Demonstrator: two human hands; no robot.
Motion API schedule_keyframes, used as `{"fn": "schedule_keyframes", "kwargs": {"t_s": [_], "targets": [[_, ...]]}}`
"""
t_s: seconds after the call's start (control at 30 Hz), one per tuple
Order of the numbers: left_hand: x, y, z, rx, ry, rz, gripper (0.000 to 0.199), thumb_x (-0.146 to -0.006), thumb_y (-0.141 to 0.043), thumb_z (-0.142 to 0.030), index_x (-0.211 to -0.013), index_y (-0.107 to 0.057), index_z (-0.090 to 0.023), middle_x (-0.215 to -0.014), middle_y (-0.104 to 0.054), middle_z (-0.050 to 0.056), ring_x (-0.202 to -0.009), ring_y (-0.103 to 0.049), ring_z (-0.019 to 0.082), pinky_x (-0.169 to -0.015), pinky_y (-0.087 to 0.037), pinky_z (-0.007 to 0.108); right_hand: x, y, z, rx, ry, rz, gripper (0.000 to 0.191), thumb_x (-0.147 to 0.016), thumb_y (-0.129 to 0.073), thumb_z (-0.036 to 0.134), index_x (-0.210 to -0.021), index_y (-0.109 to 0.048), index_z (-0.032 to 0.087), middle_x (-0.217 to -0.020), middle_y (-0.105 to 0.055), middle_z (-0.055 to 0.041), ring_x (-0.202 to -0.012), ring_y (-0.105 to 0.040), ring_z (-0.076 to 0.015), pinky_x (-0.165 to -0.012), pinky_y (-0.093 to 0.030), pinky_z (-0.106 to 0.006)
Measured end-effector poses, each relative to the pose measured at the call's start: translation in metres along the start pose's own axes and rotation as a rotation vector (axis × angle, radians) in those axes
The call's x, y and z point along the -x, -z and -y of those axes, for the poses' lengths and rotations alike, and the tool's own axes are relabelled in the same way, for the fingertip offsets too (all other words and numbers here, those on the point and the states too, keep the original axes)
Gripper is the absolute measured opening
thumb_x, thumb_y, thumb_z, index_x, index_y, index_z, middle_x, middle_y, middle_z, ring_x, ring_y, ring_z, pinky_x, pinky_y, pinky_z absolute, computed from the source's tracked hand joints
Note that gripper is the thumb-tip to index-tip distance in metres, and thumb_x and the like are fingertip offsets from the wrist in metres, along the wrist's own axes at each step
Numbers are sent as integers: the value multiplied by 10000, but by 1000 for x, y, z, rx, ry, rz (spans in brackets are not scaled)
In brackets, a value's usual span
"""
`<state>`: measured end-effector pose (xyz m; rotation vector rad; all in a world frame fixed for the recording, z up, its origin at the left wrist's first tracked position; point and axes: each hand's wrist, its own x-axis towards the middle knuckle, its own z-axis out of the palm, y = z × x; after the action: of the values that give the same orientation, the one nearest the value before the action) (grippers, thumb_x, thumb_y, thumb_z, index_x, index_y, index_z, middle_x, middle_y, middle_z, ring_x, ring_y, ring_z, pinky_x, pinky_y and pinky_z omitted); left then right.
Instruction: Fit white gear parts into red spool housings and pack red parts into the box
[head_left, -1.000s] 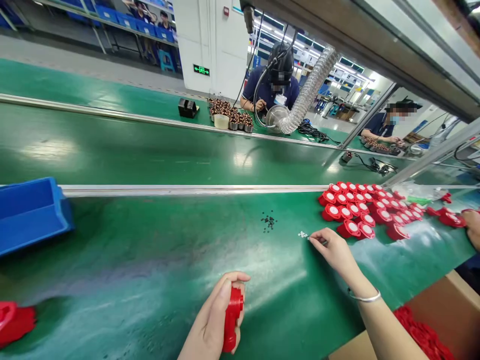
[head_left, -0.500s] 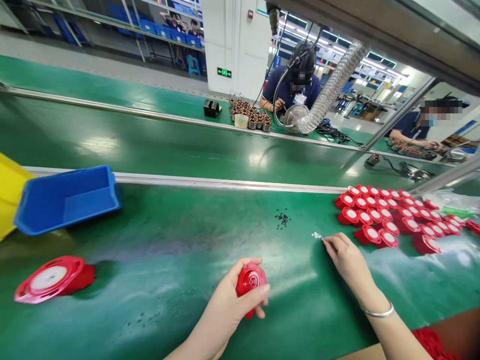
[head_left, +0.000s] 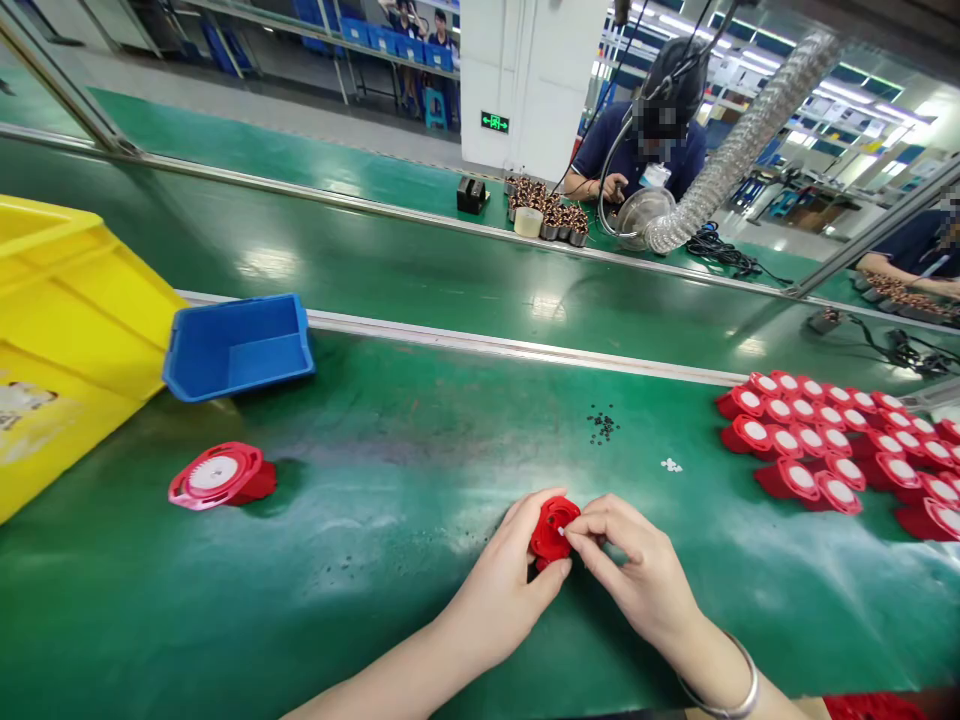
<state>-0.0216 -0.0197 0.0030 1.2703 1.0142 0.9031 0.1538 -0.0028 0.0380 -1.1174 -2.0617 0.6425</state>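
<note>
On the green bench (head_left: 390,560) I note my left hand (head_left: 501,590) closed round the red housing (head_left: 551,528), face tilted up, while my right hand (head_left: 637,575), immediately to its right, pinches a tiny white piece (head_left: 561,531) against that face.

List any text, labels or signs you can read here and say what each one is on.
No words or numbers can be read.
Green exit sign on the white pillar: lit symbols only, too small to read.
Yellow bin: a worn label on its side, blurred.
Badge on the person opposite: too small to read.
Red part in the left hand and right hand: no marking visible.
</note>
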Motion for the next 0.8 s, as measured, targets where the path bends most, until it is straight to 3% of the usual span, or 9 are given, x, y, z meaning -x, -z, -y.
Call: {"fn": "schedule_keyframes", "kwargs": {"t_s": [0.27,0.53,0.67,0.8], "targets": [[2,0,-5,-92,-38,35,559,-841,-515,-122,-1379,-414,-236,-1430,-448,118,-1344,-441,269,-1158,-359,469,-2,-6,-6,22,28,3,116,-941,-563,138,-939,-638,227,-811,-627,-25,-705,-625,-147,-621,-537,-251],[4,-5,6,-152,-40,13,644,-843,-471,-107,-1454,-288,-200,-1493,-323,152,-1428,-323,263,-1206,-282,464,5,-32,-7,217,106,-48,155,-966,-475,110,-945,-589,213,-810,-589,-48,-702,-590,-165,-624,-534,-288],[2,-6,7,-2,-9,-60,515,-912,-486,-216,-1414,-372,-234,-1451,-410,129,-1375,-402,277,-1163,-347,465,-7,-17,-16,163,68,56,128,-988,-486,187,-933,-597,222,-806,-610,-28,-692,-610,-141,-639,-538,-252],[-2,-7,9,200,116,-59,531,-939,-497,-347,-1438,-353,-235,-1507,-375,137,-1365,-418,305,-1090,-424,455,-24,13,-53,297,-53,-61,170,-998,-490,288,-901,-604,209,-805,-611,-34,-681,-616,-149,-633,-531,-265]]}}
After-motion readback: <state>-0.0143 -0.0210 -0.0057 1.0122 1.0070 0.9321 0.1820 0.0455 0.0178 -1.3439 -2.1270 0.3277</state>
